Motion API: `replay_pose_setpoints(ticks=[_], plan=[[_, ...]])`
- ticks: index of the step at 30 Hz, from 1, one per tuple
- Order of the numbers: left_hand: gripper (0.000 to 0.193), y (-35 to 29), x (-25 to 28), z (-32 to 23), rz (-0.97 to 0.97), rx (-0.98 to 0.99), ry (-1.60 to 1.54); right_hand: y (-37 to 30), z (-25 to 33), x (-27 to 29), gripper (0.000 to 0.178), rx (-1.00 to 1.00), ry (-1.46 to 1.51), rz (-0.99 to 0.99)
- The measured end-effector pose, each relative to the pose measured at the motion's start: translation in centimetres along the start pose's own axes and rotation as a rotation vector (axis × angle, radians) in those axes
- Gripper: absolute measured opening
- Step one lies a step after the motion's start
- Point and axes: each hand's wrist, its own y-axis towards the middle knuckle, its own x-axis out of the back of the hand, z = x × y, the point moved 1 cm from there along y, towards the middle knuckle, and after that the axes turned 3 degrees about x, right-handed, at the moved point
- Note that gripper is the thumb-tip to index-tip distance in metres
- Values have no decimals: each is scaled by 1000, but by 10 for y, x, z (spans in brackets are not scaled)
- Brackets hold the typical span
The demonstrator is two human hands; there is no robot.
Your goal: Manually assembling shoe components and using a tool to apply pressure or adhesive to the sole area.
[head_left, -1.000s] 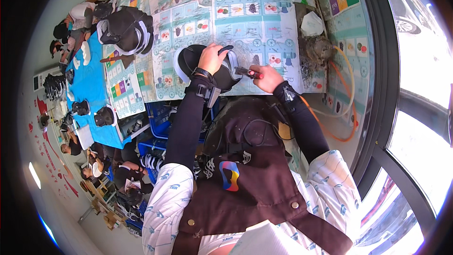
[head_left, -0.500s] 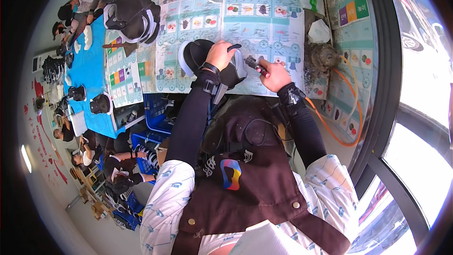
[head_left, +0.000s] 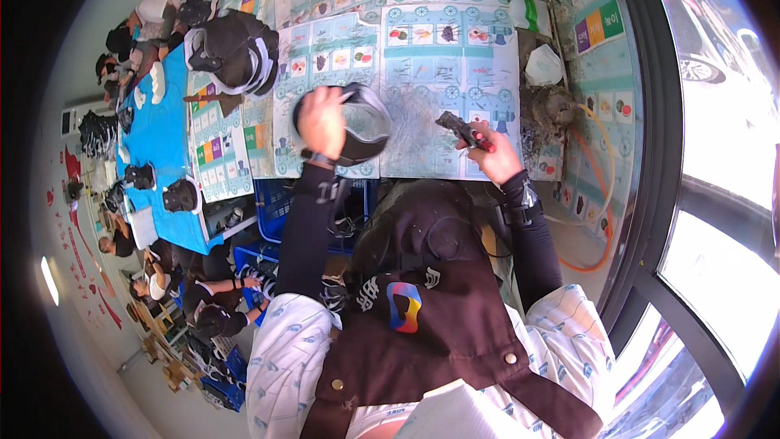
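My left hand (head_left: 322, 123) is closed on the near-left side of a black shoe (head_left: 367, 136), a little blurred by motion. The shoe's opening faces up and shows a grey lining. To its right, my right hand (head_left: 497, 156) grips a small black-and-red hand tool (head_left: 465, 130) whose dark end points up and to the left. Tool and shoe are apart. Part of the tool is hidden inside my fingers, and its exact kind is unclear. Printed sheets (head_left: 422, 146), smudged dark in the middle, cover the table beneath both hands.
Several black shoes with pale soles (head_left: 231, 53) are bunched at the table's far left. An orange hose (head_left: 600, 236) loops by the right edge, near a dirty round lump (head_left: 555, 106) and a white wad (head_left: 543, 65). Blue crates (head_left: 272, 211) stand below. People work at left.
My left hand has moved left and turned the shoe so its opening shows. My right hand has shifted slightly right and down with the tool, widening the gap.
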Motion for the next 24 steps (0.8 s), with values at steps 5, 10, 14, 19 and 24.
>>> replay_pose_setpoints(ticks=[5, 10, 14, 19, 24], plan=[[23, -4, -18, 1, -70, -86, -243, 5, -2, -14, 32, -28, 28, -19], [18, 5, -50, -52, 160, 51, -619, 25, -18, -38, 22, 41, -124, -27], [20, 9, -49, -47, 249, 39, -677, 43, -20, -59, 22, 60, -185, -27], [21, 12, -50, -45, 304, 44, -662, 60, -25, -79, 25, 33, -221, -171], [21, 5, -40, -46, 339, 72, -632, 60, -34, -87, 22, 10, -252, -94]])
